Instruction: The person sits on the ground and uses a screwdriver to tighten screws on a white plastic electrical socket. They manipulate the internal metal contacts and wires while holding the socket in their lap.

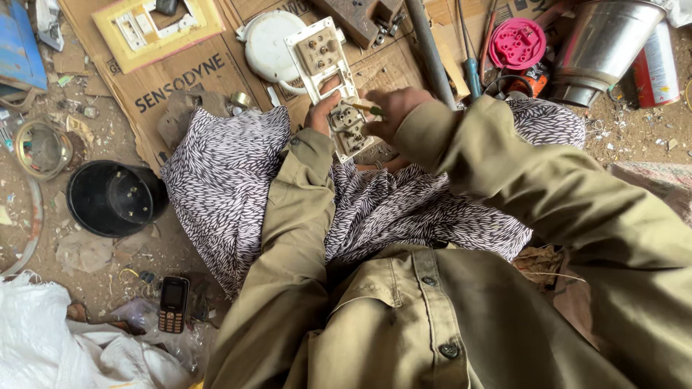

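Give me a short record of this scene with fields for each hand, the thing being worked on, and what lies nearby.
left hand: grips the cream switch plate from the left
right hand: holds a thin green-handled tool against the plate
under the hands: patterned cloth
nearby: black tub, mobile phone, pink round part, steel bucket

1. Switch plate (333,79), centre far: cream-white with brown sockets.
2. Screwdriver (367,109) at the plate: green and yellow handle.
3. Sleeves (461,144) and shirt (432,317): plain olive-khaki, dark buttons.
4. Lap cloth (223,173): white with dense black dash pattern.
5. Bowl (112,198), left: black.
6. Round part (517,43), far right: bright pink.
7. Bucket (602,43), far right: bare silver metal.
8. Frame (155,29), far left: pale yellow.
9. Phone (174,304), near left: black, orange keys.
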